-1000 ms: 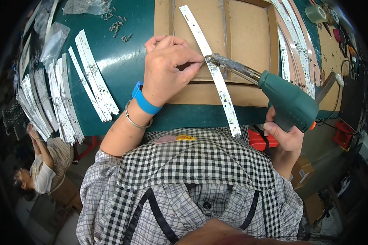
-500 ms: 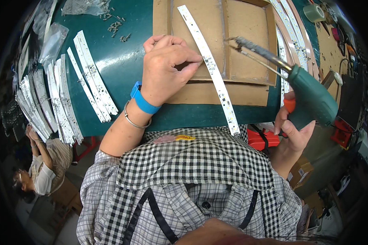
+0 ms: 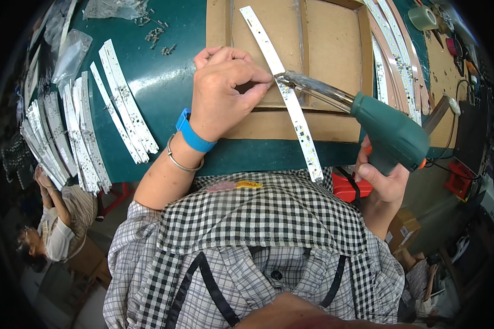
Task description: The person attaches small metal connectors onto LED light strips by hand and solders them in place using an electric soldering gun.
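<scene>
A curved white LED strip with small chips and dots lies aslant over a cardboard tray, its near end past the tray's edge. My left hand is closed in a pinch, fingertips at the strip's left edge near its middle; what they hold, if anything, is hidden. In my right hand is a green soldering gun, gripped by its handle. Its metal tip reaches the strip right beside my left fingertips, apparently touching it.
Several white strips lie at the left, with bundles hanging past the table edge. Small metal parts and plastic bags are at the back left. More strips and a tape roll sit right. Co-worker at lower left.
My right hand has brought the soldering gun left, so its tip has moved from above the tray to the strip by my left fingertips. My left hand and the strip stay nearly still.
</scene>
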`<act>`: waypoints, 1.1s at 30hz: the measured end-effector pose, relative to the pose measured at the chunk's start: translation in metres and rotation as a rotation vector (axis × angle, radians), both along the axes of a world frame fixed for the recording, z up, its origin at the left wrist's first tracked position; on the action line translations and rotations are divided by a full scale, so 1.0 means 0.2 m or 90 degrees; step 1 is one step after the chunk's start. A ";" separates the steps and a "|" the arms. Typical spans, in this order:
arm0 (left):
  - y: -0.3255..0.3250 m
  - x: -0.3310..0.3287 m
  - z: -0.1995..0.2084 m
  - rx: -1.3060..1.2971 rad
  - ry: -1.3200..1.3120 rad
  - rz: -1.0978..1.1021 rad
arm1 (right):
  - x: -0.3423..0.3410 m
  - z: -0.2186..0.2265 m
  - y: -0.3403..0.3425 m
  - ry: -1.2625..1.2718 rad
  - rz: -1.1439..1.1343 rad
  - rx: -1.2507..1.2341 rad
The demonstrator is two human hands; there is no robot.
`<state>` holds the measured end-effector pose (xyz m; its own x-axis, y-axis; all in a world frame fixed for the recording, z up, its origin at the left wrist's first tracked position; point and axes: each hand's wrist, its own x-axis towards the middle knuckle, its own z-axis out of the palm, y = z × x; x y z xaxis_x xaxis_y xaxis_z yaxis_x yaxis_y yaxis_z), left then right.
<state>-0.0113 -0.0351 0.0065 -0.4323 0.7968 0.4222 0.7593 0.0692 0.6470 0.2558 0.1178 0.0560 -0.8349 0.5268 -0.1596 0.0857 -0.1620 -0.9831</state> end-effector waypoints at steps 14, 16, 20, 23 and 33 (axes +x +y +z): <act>0.00 0.01 0.11 -0.038 0.011 -0.009 | 0.03 0.11 0.13 0.152 -0.236 0.112; -0.02 0.02 0.18 -0.047 0.077 0.013 | 0.06 0.08 0.16 0.153 -0.240 0.157; -0.02 0.10 0.30 -0.041 0.087 -0.228 | 0.06 -0.02 0.15 0.034 -0.301 0.419; -0.01 0.18 0.28 -0.065 0.068 -0.314 | 0.07 -0.09 0.19 -0.218 -0.300 0.732; -0.18 0.13 0.43 -0.022 0.183 -0.351 | 0.06 -0.15 0.14 -0.248 -0.237 0.755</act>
<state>0.0140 -0.0702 0.0920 0.1739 0.8855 0.4308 0.8331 -0.3656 0.4151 0.2670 0.1468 0.0259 -0.6130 0.7019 0.3627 0.5343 0.7065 -0.4641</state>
